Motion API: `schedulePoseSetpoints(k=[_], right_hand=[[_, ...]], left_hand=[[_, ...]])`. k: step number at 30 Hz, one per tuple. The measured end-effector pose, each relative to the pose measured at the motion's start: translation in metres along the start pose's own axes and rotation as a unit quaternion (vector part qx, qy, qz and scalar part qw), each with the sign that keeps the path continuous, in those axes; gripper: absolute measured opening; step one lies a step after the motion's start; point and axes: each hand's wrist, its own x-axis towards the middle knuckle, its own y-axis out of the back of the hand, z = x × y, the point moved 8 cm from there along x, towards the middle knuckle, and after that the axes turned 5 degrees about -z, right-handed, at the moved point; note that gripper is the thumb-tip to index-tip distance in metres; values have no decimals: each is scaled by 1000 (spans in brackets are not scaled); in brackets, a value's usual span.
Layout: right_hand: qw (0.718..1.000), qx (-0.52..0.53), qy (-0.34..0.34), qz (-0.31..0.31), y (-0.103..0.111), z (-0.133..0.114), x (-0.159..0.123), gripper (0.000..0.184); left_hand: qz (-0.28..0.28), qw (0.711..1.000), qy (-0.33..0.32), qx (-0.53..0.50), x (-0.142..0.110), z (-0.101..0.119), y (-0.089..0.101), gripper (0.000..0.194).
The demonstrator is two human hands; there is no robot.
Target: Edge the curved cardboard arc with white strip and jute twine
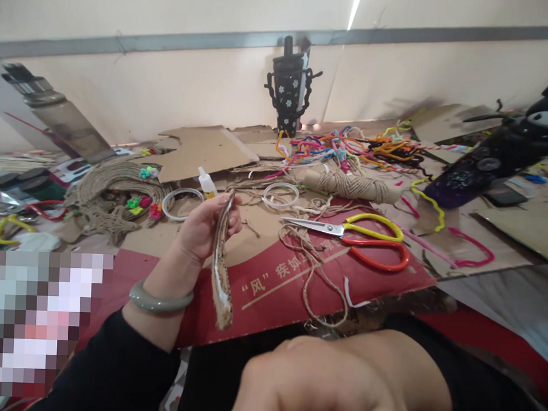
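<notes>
My left hand [205, 227], with a grey-green bangle [160, 298] on the wrist, pinches the upper end of a narrow, slightly curved cardboard strip [222, 275]. Brown fibre lines the strip, and a white glue-like streak runs down it. Close to the camera, at the bottom, is my right hand [322, 381]; its fingers are out of sight, so its grip cannot be made out. Beyond it lie scissors [345, 231] with one yellow and one red handle, blades pointing left. A loose length of twine [314, 285] loops beside them. Behind my left hand stands a small white glue bottle [206, 182].
A red printed board [271, 289] covers the near table. Twine on a roll [355, 185], clear rings [280, 195], a twine starfish [114, 223] and colourful pipe cleaners [348, 148] lie around. A flowered black tumbler [287, 92] and a dark bottle [477, 161] stand behind.
</notes>
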Motion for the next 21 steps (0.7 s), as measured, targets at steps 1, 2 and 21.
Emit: schedulePoseSetpoints(k=[1, 2, 21], right_hand=[[999, -14, 14, -31, 2, -13, 3, 23], [998, -39, 47, -11, 13, -26, 2, 20], [682, -626, -319, 203, 185, 11, -112, 43]], left_hand=[[-1, 1000, 1, 5, 0, 0, 0, 14], [-2, 1000, 2, 10, 1, -1, 0, 15], [49, 993, 2, 109, 8, -9, 15, 27]])
